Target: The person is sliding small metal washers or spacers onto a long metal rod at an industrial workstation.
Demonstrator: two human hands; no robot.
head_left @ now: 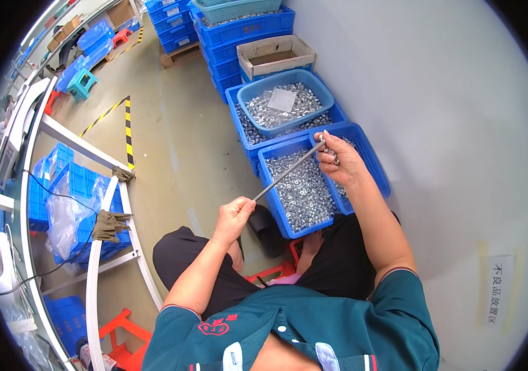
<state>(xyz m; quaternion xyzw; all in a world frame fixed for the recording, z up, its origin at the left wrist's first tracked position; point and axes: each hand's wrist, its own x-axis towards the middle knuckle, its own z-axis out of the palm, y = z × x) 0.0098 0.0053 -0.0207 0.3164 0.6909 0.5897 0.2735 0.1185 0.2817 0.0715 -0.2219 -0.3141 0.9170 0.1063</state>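
My left hand (236, 217) is closed round the lower end of a thin grey rod (290, 169), which slants up to the right. At its upper end, my right hand (340, 158) pinches a small shiny metal part (321, 138) at the rod's tip. More small metal parts (336, 160), possibly nuts, are tucked under that hand's curled fingers. Beneath the rod lies a blue bin (282, 221) full of loose silvery parts (304, 195). A second blue basket (372, 157), partly hidden by my right hand and forearm, holds similar parts.
Beyond the bins, a light-blue basket (254, 93) of metal parts sits on a larger blue crate (237, 117). Stacked crates (227, 52) and an open carton (304, 44) stand farther back. A white wall (449, 142) rises on the right; a white-framed bench (94, 272) stands left.
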